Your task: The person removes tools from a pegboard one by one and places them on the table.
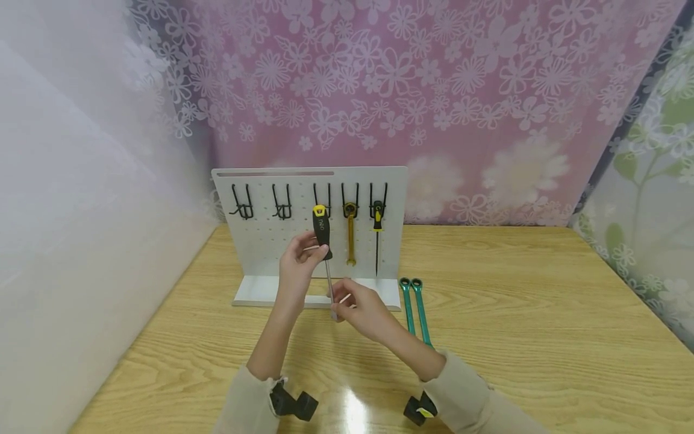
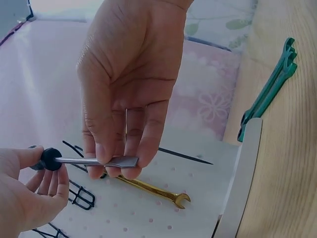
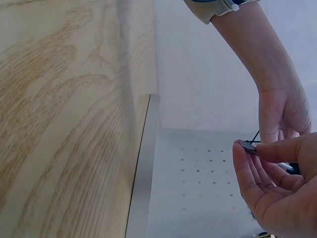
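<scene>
Sleeves (image 1: 246, 402) cut off; screwdriver (image 1: 322, 234) gripped at handle by left hand (image 1: 295, 265), pinched near tip by right hand (image 1: 364, 306); wrenches (image 1: 422, 314) part-hidden.

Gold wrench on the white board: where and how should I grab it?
Probably pinch the gold wrench by the middle of its straight shaft, from the front: its ring end hangs at the black hook, and the white board stands behind it.

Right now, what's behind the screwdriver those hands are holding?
In the head view, behind the screwdriver are a white pegboard and a black hook. The screwdriver covers part of the hook's lower end and some board, so those bits can't be seen.
</scene>
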A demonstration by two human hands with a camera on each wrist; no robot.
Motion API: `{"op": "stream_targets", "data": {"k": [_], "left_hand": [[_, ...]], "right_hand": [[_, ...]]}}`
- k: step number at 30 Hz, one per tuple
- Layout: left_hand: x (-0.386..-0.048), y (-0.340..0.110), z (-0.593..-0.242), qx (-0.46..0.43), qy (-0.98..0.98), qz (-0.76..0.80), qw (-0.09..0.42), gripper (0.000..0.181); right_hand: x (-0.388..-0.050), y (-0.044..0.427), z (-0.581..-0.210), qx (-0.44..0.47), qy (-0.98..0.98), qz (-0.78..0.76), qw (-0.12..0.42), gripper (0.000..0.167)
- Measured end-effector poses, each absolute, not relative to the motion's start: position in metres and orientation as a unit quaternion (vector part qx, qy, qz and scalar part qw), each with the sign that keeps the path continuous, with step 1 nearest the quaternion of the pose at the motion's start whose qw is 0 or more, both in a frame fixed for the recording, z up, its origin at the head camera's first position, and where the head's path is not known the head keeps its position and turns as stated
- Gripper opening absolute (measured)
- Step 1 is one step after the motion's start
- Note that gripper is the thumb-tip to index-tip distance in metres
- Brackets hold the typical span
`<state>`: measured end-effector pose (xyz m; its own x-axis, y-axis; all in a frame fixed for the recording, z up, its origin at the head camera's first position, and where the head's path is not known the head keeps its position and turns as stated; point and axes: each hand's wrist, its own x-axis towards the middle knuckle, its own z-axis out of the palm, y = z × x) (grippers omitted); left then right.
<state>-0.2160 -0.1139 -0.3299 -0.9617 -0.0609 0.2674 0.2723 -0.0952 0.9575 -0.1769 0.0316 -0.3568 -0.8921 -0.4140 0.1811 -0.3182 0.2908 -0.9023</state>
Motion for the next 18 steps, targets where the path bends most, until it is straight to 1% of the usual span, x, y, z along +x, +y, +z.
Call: {"op": "stream_targets", "data": {"k": [7, 14, 18], "left_hand": [[-0.204, -0.105, -0.317, -0.103, -0.661, -0.733, 0.128, 0.035], [-0.202, -0.086, -0.315, -0.143, -0.638, -0.745, 0.131, 0.033], [-0.203, -0.073, -0.316, -0.16, -0.63, -0.75, 0.125, 0.033]], "right_hand": [[-0.168, 0.04, -0.35, -0.228, 0.793, -0.565, 0.03, 0.012], [-0.162, 0.056, -0.348, -0.221, 0.792, -0.569, 0.015, 0.013], [-0.159, 0.066, -0.351, -0.197, 0.796, -0.572, -0.008, 0.022]]}}
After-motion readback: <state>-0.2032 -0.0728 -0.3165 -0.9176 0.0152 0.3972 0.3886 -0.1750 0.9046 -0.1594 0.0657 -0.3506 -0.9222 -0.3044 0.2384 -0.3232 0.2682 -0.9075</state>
